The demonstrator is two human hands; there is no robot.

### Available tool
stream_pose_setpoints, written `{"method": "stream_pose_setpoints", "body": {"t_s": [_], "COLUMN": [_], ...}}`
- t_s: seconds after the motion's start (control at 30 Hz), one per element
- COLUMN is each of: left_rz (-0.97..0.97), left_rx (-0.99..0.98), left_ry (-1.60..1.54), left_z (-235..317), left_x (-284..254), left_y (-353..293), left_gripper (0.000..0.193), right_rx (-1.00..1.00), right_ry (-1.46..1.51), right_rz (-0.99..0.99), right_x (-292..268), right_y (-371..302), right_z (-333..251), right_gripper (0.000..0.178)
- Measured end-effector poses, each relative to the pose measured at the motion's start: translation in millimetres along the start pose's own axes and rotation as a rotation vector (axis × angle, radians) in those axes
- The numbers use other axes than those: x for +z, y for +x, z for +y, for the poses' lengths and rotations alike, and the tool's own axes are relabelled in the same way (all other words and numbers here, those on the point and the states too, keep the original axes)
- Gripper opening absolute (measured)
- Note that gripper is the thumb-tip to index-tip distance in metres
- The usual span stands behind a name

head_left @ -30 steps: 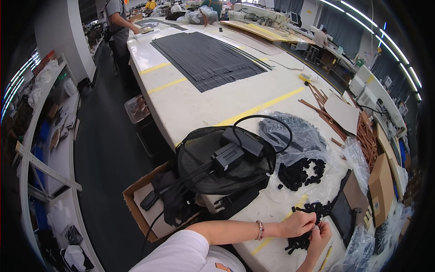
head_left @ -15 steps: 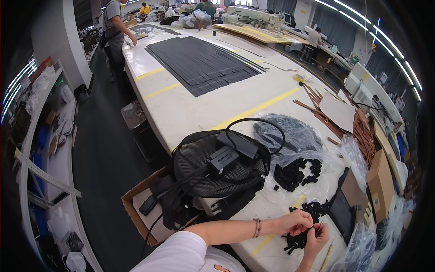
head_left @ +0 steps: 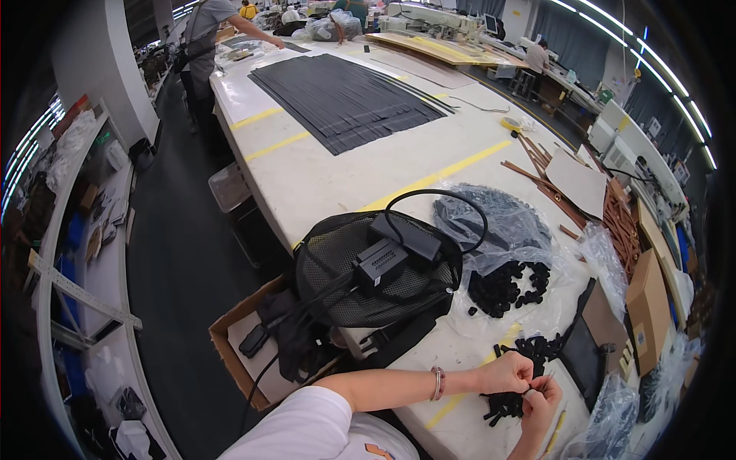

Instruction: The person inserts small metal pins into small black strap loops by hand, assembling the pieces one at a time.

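Note:
My left hand, with a bracelet at its wrist, is closed in a pinch above a pile of short black strips. Fingertip to fingertip with it, my right hand is pinched too. Something small and dark shows between them, and a thin pointed sliver sticks up by the right fingers; the fingers hide what it is. Just beyond the hands lie more black strips. Farther off, small black rolled pieces spill from a clear plastic bag.
A black mesh bag with cabled devices stands left of my arm, beside an open cardboard box. Long dark strips cover the table's middle. Brown straps, a carton and a yellow pen lie right. A co-worker stands far left.
My hands stay together over the pile, the fingers shifting slightly. At the far left the co-worker has leaned in and reached farther right across the table. The view has moved a little.

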State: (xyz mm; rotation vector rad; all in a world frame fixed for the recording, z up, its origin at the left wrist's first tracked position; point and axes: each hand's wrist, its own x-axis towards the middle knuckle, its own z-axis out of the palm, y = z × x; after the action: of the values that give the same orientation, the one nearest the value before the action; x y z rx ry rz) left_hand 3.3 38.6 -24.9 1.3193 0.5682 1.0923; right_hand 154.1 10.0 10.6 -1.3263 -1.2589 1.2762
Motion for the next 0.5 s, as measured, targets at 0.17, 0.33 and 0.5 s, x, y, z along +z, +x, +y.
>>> {"method": "stream_pose_setpoints", "body": {"t_s": [0.17,0.33,0.5], "left_rz": [-0.157,-0.13,-0.159], "left_rx": [-0.237,-0.072,-0.2], "left_ry": [-0.318,-0.173,-0.292], "left_z": [0.4,-2.7,-4.8], "left_x": [-7.5,-4.1,-5.3], "left_y": [-0.1,0.7,0.5], "left_gripper": [0.006,0.004,0.004], "right_rx": [0.076,0.179,0.17], "right_ry": [0.352,0.249,0.398], "right_rz": [-0.077,-0.168,-0.218], "right_x": [7.4,-0.3,1.3], "right_y": [-2.7,0.8,4.3], "right_z": [-4.5,-0.1,7.0], "right_gripper": [0.015,0.014,0.013]}}
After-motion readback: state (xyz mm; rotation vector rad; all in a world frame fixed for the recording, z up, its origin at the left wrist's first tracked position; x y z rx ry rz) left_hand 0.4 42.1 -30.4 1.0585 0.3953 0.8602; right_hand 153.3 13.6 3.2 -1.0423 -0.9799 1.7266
